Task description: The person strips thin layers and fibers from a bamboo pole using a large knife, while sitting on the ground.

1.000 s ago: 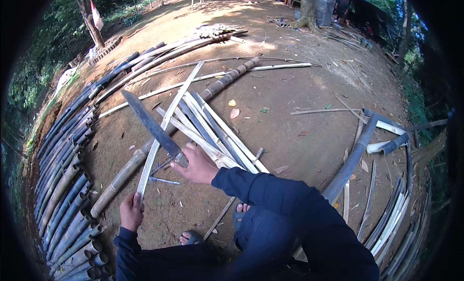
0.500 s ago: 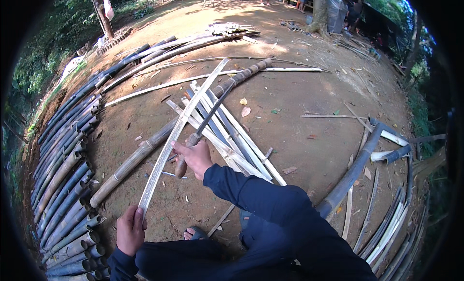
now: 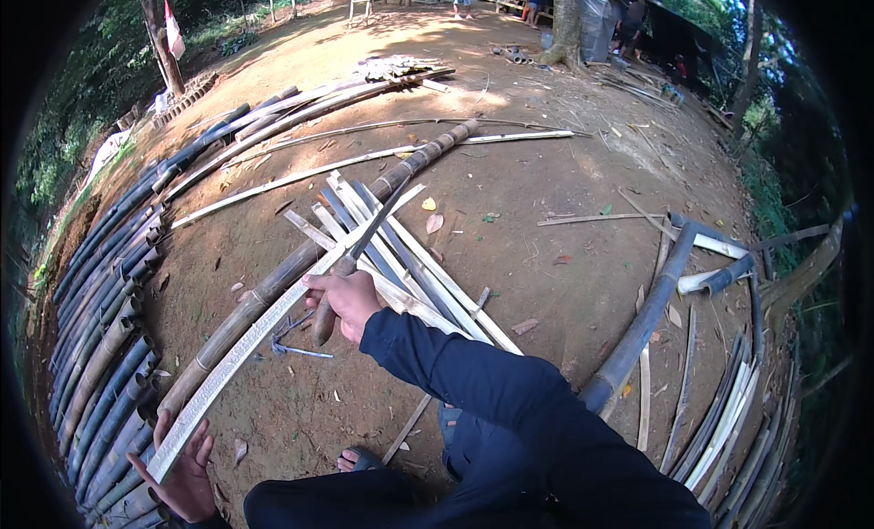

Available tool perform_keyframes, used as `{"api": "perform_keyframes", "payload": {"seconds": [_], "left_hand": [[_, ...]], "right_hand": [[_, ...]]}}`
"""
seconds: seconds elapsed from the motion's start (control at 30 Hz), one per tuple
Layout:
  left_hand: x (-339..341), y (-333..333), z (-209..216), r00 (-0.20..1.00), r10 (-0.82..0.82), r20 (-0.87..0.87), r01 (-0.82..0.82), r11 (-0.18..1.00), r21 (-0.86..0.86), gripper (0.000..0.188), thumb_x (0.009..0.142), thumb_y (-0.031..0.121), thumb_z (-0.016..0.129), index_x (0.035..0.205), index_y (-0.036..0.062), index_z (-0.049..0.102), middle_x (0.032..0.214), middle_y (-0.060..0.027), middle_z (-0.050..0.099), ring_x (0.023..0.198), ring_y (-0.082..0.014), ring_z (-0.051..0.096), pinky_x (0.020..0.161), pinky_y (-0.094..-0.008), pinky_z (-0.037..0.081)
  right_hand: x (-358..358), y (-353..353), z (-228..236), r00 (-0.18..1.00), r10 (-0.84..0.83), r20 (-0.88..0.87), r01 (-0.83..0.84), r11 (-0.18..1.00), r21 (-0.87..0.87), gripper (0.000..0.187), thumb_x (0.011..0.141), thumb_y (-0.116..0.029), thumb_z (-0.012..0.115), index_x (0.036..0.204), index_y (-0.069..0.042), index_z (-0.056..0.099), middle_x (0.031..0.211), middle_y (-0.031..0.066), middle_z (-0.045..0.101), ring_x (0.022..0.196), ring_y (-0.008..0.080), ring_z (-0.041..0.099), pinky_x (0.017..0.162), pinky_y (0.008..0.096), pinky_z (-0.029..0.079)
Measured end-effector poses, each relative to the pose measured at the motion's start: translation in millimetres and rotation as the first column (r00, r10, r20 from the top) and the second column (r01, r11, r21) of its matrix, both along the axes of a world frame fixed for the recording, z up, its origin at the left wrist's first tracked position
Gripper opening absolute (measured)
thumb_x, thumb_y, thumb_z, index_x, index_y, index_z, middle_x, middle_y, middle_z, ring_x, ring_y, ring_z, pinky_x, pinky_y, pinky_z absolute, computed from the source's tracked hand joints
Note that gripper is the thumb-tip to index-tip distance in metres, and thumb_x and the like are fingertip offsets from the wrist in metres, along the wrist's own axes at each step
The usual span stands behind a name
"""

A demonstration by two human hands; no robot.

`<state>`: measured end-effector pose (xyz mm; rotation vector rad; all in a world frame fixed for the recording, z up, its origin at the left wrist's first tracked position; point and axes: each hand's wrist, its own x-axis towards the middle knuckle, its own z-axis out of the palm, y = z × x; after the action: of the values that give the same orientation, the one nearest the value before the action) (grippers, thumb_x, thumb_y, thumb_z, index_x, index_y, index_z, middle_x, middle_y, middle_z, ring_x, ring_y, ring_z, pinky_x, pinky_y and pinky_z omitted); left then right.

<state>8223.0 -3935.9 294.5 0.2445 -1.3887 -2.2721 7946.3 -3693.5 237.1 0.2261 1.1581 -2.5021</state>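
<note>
Bamboo strip (image 3: 264, 324), long, pale, stiff, probably light, is gripped near its end by the left hand (image 3: 182, 465); the right hand (image 3: 344, 297) is closed around a long dark machete (image 3: 364, 242).

Dark round bamboo poles (image 3: 100, 347) lie stacked along my left. A long brown bamboo trunk (image 3: 300, 265) crosses the bare dirt ground (image 3: 546, 283), beside pale split bamboo slats (image 3: 428, 265).
</note>
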Motion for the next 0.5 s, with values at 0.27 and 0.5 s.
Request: {"api": "perform_keyframes", "payload": {"seconds": [0.27, 0.5], "left_hand": [[-100, 33, 32, 0.754, 0.468, -0.46, -0.593, 0.786, -0.173, 0.069, 0.095, 0.056, 0.053, 0.131, -0.0013, 0.043, 0.106, -0.014, 0.051, 0.101, -0.0259, 0.054, 0.094, -0.0383, 0.041], [-95, 17, 123, 0.621, 0.544, -0.564, -0.65, 0.76, 0.018, 0.037, 0.107, 0.024, 0.035, 0.072, 0.0137, 0.031, 0.061, 0.0017, 0.025, 0.049, -0.01, 0.019, 0.046, -0.0242, 0.02]], "right_hand": [[43, -40, -24, 0.988, 0.117, 0.1, -0.114, 0.993, -0.028, 0.016, 0.09, -0.006, 0.069, 0.097, 0.005, 0.06, 0.089, 0.0125, 0.068, 0.074, 0.0183, 0.069, 0.059, 0.0291, 0.056], [83, -28, 13, 0.938, 0.346, -0.006, -0.344, 0.935, 0.081, 0.025, 0.094, -0.024, 0.067, 0.096, 0.0, 0.061, 0.081, 0.0068, 0.063, 0.064, 0.013, 0.062, 0.052, 0.0295, 0.051]]}}
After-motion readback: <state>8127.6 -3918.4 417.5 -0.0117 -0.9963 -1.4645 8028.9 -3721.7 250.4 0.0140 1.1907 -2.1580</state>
